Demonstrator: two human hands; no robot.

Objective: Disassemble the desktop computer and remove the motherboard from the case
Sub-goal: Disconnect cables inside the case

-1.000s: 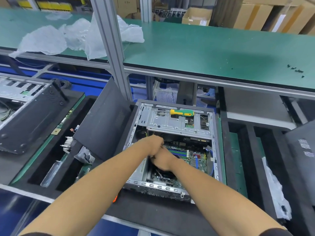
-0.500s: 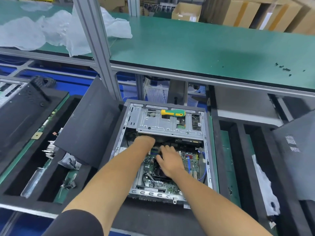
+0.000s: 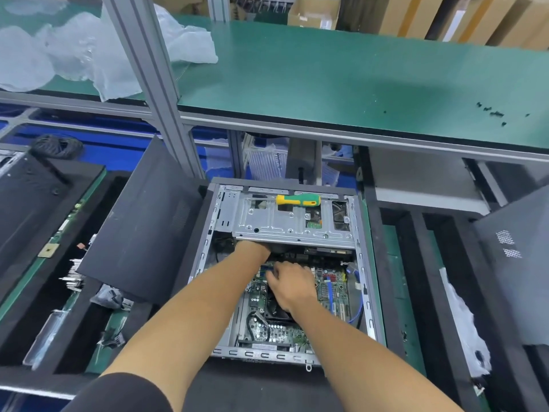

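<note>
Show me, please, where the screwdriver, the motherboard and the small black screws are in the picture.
screwdriver (image 3: 298, 200): head view, middle of its yellow and green handle, lying on the metal drive cage.
motherboard (image 3: 332, 288): head view, bare green part right of the hands.
small black screws (image 3: 496, 113): head view, middle of the cluster on the green bench.

Inside the open case (image 3: 367, 292), a metal drive bracket (image 3: 292, 226) roofs the 12 o'clock end, a screwdriver (image 3: 298, 200) lying on it. Case walls hem the motherboard (image 3: 329, 288) at 3 and 9 o'clock; a blue cable (image 3: 358, 307) crowds 3 o'clock. Overhead access remains toward 6 o'clock.
</note>
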